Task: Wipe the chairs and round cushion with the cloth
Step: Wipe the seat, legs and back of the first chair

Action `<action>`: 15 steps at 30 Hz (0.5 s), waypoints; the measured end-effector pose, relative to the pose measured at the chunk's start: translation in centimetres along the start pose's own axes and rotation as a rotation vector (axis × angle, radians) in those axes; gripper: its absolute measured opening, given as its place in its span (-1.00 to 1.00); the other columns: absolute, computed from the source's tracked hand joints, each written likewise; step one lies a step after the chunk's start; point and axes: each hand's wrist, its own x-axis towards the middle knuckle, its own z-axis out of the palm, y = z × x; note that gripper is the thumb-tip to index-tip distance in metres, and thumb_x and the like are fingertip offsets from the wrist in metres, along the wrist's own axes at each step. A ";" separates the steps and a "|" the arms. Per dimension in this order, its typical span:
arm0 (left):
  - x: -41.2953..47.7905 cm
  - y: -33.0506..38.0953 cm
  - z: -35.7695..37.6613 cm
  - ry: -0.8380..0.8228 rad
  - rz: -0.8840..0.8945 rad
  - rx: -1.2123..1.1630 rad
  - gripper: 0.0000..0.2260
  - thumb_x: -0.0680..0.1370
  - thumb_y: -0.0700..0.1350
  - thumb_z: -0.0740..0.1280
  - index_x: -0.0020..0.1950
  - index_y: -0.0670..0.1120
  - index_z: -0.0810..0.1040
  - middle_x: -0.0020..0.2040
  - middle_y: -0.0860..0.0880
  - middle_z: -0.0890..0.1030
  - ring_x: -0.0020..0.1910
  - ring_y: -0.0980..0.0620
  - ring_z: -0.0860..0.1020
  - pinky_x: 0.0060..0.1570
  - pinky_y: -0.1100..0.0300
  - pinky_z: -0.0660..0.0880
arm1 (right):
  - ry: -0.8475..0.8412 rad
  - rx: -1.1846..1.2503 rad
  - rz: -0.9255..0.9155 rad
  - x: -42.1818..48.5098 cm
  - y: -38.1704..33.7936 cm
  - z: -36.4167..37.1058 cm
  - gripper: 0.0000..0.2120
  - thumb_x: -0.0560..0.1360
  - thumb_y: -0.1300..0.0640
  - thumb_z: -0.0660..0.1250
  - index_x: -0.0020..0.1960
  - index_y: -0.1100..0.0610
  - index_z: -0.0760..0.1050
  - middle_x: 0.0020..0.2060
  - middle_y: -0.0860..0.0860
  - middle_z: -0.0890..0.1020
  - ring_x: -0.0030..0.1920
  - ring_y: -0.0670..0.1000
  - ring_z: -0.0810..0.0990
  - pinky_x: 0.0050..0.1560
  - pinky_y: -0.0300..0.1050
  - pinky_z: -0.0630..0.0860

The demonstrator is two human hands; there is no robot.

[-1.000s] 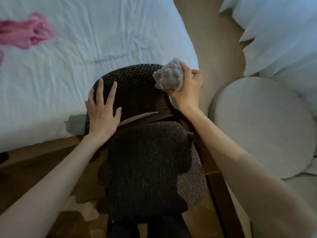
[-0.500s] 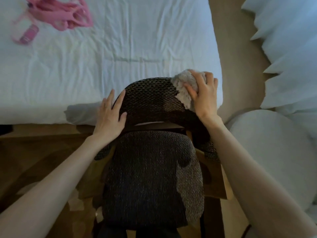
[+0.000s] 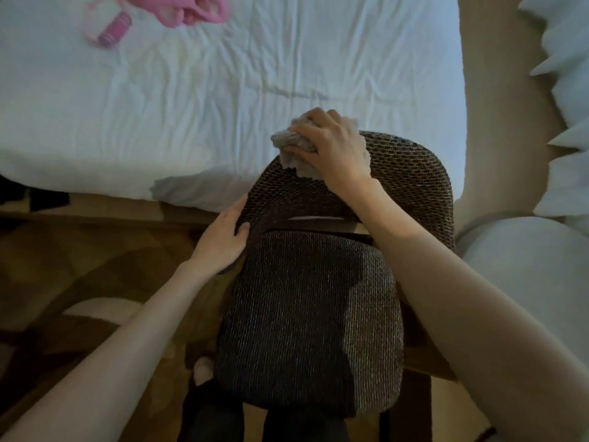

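Observation:
A dark woven chair [image 3: 312,314] stands below me, its mesh backrest [image 3: 408,173] toward the bed. My right hand [image 3: 331,151] grips a crumpled grey cloth [image 3: 291,145] and presses it on the backrest's upper left edge. My left hand [image 3: 223,237] holds the backrest's left edge, fingers wrapped round the rim. The pale round cushion [image 3: 522,269] lies to the right of the chair, partly cut off by my right arm.
A white bed [image 3: 223,90] fills the area beyond the chair, with pink items [image 3: 153,14] at its far left. White bedding [image 3: 567,90] lies at the right. A patterned brown rug [image 3: 79,282] covers the floor at left.
My right hand has slid the cloth from the backrest's right top corner to its left top edge. My left hand has shifted from flat on the backrest to its left rim.

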 end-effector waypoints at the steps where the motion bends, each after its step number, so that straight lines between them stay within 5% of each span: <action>1: -0.7 -0.9 0.0 -0.028 -0.031 0.003 -0.50 0.66 -0.11 0.13 0.57 0.00 0.04 0.53 0.01 0.22 0.48 0.05 0.20 0.40 0.18 0.20 | -0.015 -0.001 -0.010 0.3 -0.8 0.6 -0.65 0.56 -0.08 0.26 0.20 0.11 0.57 0.17 0.05 0.55 0.14 0.10 0.47 0.11 -0.08 0.29; 10: -8.8 -8.0 1.8 -0.084 -0.145 -0.061 -0.41 0.62 -0.09 0.22 0.57 0.08 0.00 0.53 0.06 0.18 0.48 0.06 0.21 0.41 0.13 0.24 | -0.246 0.108 -0.067 -3.0 -8.6 8.7 -0.71 0.56 0.06 0.30 0.18 0.21 0.58 0.18 0.13 0.55 0.23 0.15 0.45 0.22 -0.03 0.34; 15: -13.0 -11.0 3.8 -0.010 -0.175 -0.181 -0.39 0.58 0.08 0.25 0.56 0.10 0.05 0.48 0.10 0.29 0.43 0.12 0.29 0.34 0.23 0.24 | -0.291 0.297 0.016 -6.6 -13.3 13.7 -0.74 0.56 0.14 0.32 0.18 0.25 0.57 0.18 0.17 0.55 0.21 0.16 0.47 0.19 -0.09 0.35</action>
